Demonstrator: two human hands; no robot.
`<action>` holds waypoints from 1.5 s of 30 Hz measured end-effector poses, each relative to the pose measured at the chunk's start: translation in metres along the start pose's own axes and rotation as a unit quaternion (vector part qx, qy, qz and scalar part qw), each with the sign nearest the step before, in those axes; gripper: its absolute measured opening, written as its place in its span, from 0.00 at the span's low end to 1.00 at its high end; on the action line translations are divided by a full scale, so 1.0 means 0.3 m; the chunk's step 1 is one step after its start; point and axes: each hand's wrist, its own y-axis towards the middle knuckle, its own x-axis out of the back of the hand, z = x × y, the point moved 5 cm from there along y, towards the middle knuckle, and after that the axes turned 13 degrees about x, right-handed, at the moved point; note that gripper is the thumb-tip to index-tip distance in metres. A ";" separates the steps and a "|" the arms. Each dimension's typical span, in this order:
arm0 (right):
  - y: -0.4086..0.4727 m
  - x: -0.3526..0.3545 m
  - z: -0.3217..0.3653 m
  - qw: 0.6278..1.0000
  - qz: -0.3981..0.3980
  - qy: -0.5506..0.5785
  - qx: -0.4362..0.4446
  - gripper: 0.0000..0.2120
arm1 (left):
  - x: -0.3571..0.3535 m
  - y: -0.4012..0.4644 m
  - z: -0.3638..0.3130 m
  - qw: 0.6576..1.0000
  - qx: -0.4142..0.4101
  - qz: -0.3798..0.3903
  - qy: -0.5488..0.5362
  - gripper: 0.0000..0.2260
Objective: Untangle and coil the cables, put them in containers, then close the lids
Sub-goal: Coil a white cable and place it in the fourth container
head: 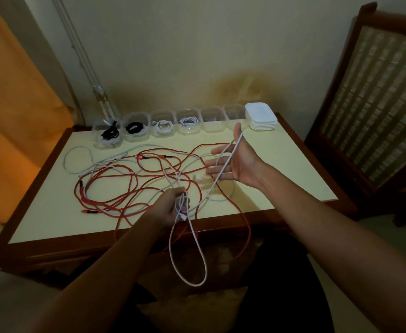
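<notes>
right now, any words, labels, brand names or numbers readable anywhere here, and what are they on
None can be read.
clear containers: no label shows.
stack of white lids: plain, no print visible.
white cable in the left hand and across the open right hand: any marking on the plug is too small to read.
red cables: no visible print.

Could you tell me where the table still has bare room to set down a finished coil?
Bare top shows at the near left corner of the table, in front of the red cables, and on the right side, between the right hand and the table's right edge, below the lid stack. The middle is crowded with tangled cables; the back edge is lined with containers.
</notes>
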 end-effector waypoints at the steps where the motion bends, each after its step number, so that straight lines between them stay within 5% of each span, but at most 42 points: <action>1: -0.002 -0.004 -0.004 1.000 0.008 0.030 0.004 0.44 | 0.006 -0.010 -0.004 1.000 -0.002 0.010 -0.010 0.11; 5: -0.036 -0.030 -0.032 0.993 0.040 0.106 0.016 0.36 | 0.044 -0.076 -0.017 0.994 -0.018 0.098 -0.047 0.07; 11: -0.185 -0.119 -0.294 0.982 0.122 -0.142 -0.034 0.26 | 0.110 -0.180 0.006 0.986 -0.071 0.148 -0.035 0.09; 17: -0.282 -0.100 -0.532 0.939 0.187 -0.285 -0.051 0.20 | 0.174 -0.156 0.110 0.991 -0.090 0.029 0.097 0.21; 21: -0.257 -0.051 -0.547 0.858 0.207 -0.469 -0.023 0.18 | 0.190 -0.166 0.121 0.965 -0.121 -0.007 0.233 0.20; 25: -0.257 0.025 -0.498 0.735 0.189 -0.651 -0.001 0.16 | 0.189 -0.199 0.122 0.946 -0.126 0.019 0.297 0.16; 31: -0.268 0.012 -0.445 0.791 0.148 -0.591 0.049 0.20 | 0.148 -0.195 0.151 0.924 -0.131 -0.040 0.356 0.15; 34: -0.243 -0.001 -0.397 0.792 0.106 -0.594 0.096 0.22 | 0.101 -0.186 0.204 0.836 -0.125 -0.028 0.534 0.15; 38: -0.223 -0.014 -0.361 0.804 0.090 -0.576 0.121 0.22 | 0.084 -0.176 0.268 0.655 -0.016 -0.007 0.756 0.12; 41: -0.208 -0.015 -0.332 0.777 0.073 -0.614 0.113 0.21 | 0.100 -0.179 0.226 0.554 0.010 -0.082 0.828 0.13; 45: -0.202 -0.027 -0.313 0.753 0.090 -0.643 0.112 0.17 | 0.085 -0.228 0.120 0.385 -0.055 -0.217 0.895 0.19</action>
